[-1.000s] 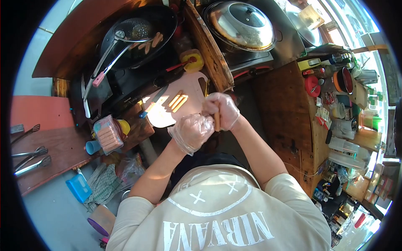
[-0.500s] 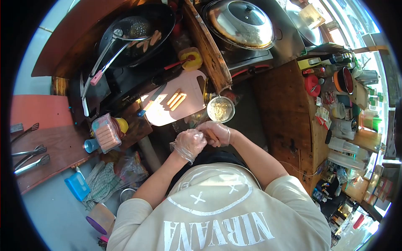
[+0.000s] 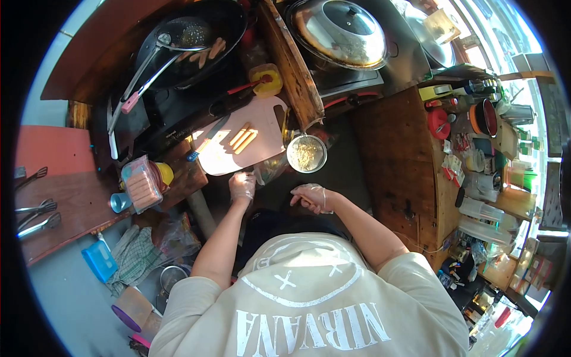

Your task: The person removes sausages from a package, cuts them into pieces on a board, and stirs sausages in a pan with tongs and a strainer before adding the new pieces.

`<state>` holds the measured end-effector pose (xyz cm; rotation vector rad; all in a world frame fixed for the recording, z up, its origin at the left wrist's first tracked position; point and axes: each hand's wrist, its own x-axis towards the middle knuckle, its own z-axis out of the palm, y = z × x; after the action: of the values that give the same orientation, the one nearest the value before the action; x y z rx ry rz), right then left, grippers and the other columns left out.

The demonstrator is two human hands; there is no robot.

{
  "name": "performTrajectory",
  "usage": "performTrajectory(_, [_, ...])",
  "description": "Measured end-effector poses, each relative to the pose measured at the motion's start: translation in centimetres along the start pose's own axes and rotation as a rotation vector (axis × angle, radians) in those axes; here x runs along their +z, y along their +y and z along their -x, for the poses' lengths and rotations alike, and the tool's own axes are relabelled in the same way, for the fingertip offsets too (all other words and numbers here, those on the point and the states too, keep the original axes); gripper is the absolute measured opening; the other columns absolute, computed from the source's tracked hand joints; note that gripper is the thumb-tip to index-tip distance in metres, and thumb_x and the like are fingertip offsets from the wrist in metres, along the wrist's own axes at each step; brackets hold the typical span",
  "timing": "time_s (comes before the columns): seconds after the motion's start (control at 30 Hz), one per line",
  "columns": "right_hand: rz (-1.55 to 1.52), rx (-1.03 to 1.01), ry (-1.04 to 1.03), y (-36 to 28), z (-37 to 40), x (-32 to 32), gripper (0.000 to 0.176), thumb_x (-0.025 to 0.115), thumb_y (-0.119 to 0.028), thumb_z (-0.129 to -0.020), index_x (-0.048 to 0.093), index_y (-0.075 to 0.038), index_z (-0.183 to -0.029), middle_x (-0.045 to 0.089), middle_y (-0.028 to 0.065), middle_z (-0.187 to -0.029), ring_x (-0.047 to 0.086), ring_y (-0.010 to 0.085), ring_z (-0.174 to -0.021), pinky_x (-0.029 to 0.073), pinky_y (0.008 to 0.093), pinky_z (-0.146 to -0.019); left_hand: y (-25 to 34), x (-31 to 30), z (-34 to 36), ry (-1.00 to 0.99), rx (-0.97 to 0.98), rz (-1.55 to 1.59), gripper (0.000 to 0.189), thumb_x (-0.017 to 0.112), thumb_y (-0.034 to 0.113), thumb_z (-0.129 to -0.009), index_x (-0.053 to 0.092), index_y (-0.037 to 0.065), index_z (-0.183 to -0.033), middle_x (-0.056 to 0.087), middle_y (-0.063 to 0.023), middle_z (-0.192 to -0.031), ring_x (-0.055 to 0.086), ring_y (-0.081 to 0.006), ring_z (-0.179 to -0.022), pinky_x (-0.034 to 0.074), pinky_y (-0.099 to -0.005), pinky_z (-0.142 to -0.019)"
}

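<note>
Both hands wear clear plastic gloves. My left hand (image 3: 242, 186) is by the near edge of the pink cutting board (image 3: 214, 160), its fingers closed; what they hold, if anything, is hidden. My right hand (image 3: 313, 198) is curled around a sausage (image 3: 307, 201), just below a round metal strainer (image 3: 307, 153) with small pale bits in it. On the board lie several sausages (image 3: 242, 140) and a knife with a blue handle (image 3: 195, 153). A yellow container (image 3: 266, 80) with a red-handled tool stands behind the board.
A black wok (image 3: 232, 24) at the upper left holds sausages and a skimmer (image 3: 189, 34). Right of a wooden divider (image 3: 291, 59) is a lidded pan (image 3: 339, 33). A sausage pack (image 3: 143, 184) sits at the left, near tongs (image 3: 38, 220). Crowded shelves stand at the right.
My hands have parted. The left moved left and up toward the board, while the right stayed low with the sausage. The view has shifted slightly.
</note>
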<state>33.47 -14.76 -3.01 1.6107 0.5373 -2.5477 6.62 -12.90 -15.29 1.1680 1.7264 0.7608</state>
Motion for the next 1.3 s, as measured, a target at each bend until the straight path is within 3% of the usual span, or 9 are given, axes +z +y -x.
performTrajectory(0.07, [0.005,-0.001,0.041,0.5,0.2,0.0,0.04,0.051,-0.045,-0.097,0.063,-0.007,-0.103,0.035,-0.0052,-0.057,0.028,0.0054,-0.043,0.022,0.0219,-0.035,-1.6,2.0,-1.2,0.137,0.341,-0.339,0.012,0.065,0.014,-0.083,0.07,0.004,-0.078,0.07,-0.0086,-0.072,0.069,-0.0217,-0.065,0.054,-0.0317,-0.061])
performTrajectory(0.23, [-0.026,-0.02,0.112,0.7,0.0,0.9,0.039,0.054,-0.045,-0.095,0.063,-0.007,-0.101,0.036,-0.0045,-0.058,0.029,0.0067,-0.044,0.023,0.0226,-0.036,0.5,3.6,-0.7,0.17,0.004,-0.538,0.017,0.058,0.018,-0.086,0.066,0.003,-0.084,0.068,-0.0148,-0.085,0.066,-0.0305,-0.084,0.053,-0.0394,-0.079])
performTrajectory(0.33, [-0.042,-0.059,0.153,0.2,-0.3,2.1,0.037,0.055,-0.045,-0.094,0.064,-0.008,-0.099,0.037,-0.0034,-0.058,0.032,0.008,-0.046,0.025,0.024,-0.038,-4.5,4.9,-1.9,0.181,0.067,0.236,0.019,0.056,0.02,-0.088,0.068,0.004,-0.087,0.069,-0.0185,-0.088,0.066,-0.0337,-0.086,0.053,-0.0407,-0.081])
performTrajectory(0.4, [0.044,-0.066,0.228,-0.8,-0.2,3.3,0.033,0.057,-0.043,-0.093,0.065,-0.01,-0.091,0.038,-0.0029,-0.06,0.033,0.0084,-0.049,0.026,0.0242,-0.04,-0.6,2.5,-0.4,0.05,0.265,-0.644,0.025,0.057,0.025,-0.089,0.068,0.003,-0.086,0.068,-0.0212,-0.089,0.066,-0.0355,-0.086,0.053,-0.0432,-0.08])
performTrajectory(0.53, [0.249,-0.106,0.318,-3.2,-2.2,4.8,0.035,0.059,-0.043,-0.09,0.069,-0.01,-0.092,0.056,0.0051,-0.068,0.053,0.0185,-0.056,0.044,0.0339,-0.047,8.1,-4.9,1.3,-0.163,0.214,-0.677,0.034,0.068,0.033,-0.085,0.065,0.002,-0.073,0.067,-0.023,-0.081,0.065,-0.0393,-0.083,0.051,-0.0499,-0.077])
performTrajectory(0.63, [0.779,-0.381,0.497,-8.2,-0.5,7.4,0.043,0.062,-0.044,-0.085,0.072,-0.007,-0.105,0.07,0.0165,-0.107,0.067,0.0323,-0.1,0.05,0.0392,-0.094,10.4,-9.0,-0.1,-0.041,0.233,-0.633,0.033,0.069,0.033,-0.083,0.063,0.004,-0.068,0.066,-0.0183,-0.074,0.064,-0.039,-0.075,0.052,-0.05,-0.069])
performTrajectory(0.83, [2.171,-0.722,0.572,-13.0,-6.3,7.0,0.023,0.058,-0.02,-0.088,0.073,-0.007,-0.099,0.07,0.0111,-0.109,0.064,0.0304,-0.111,0.056,0.0382,-0.089,10.4,-14.1,-7.6,0.059,0.472,-1.035,0.032,0.057,0.022,-0.088,0.063,0.009,-0.116,0.066,-0.0122,-0.117,0.06,-0.0313,-0.111,0.048,-0.0441,-0.095])
performTrajectory(1.0, [1.317,-0.546,0.497,-12.0,-3.3,13.2,0.038,0.056,-0.035,-0.091,0.07,-0.002,-0.1,0.065,0.0211,-0.111,0.066,0.0368,-0.103,0.054,0.0472,-0.088,9.2,-15.1,-9.7,-0.01,0.382,-1.04,0.04,0.063,0.024,-0.086,0.062,0.013,-0.125,0.064,-0.0107,-0.126,0.056,-0.0299,-0.12,0.044,-0.0428,-0.103])
performTrajectory(1.3, [1.281,-0.457,0.479,-6.9,-2.9,17.4,0.037,0.053,-0.037,-0.094,0.065,-0.003,-0.1,0.065,0.0196,-0.106,0.065,0.0365,-0.102,0.052,0.0499,-0.087,6.0,-15.7,-9.9,-0.032,0.41,-1.058,0.044,0.053,0.013,-0.087,0.06,0.013,-0.13,0.067,-0.0172,-0.113,0.063,-0.0326,-0.108,0.047,-0.0432,-0.097])
